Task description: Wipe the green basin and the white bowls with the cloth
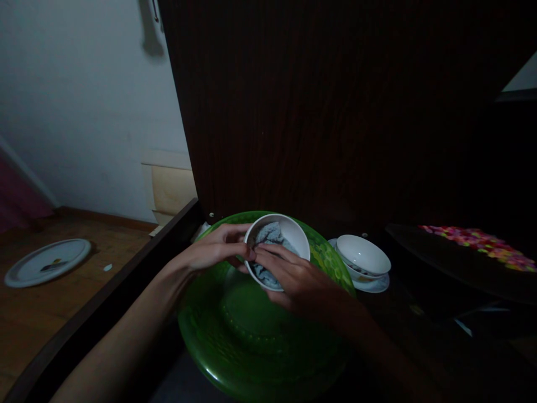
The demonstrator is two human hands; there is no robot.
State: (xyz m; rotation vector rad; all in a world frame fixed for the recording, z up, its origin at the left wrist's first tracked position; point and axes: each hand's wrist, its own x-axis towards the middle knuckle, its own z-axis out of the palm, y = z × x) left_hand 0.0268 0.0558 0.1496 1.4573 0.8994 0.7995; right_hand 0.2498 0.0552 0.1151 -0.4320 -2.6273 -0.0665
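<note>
While half-closed on a white bowl (300, 242), left hand (213, 246) beside right hand (297, 279), fingers nearly straight on the cloth (271, 230) inside.

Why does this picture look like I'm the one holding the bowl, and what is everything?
Because a camera sits on a person's head, looking forward and down! There's no robot, just two bare hands. The left hand holds the round, shiny white bowl at its rim. The right hand reaches inside, its fingers on a crumpled grey-blue cloth. Below is a big, round green basin on a dark surface. Next to the basin, on the picture's right, two round white bowls are stacked on a pale round dish. It's rather dark, so small details are hard to see.
</note>
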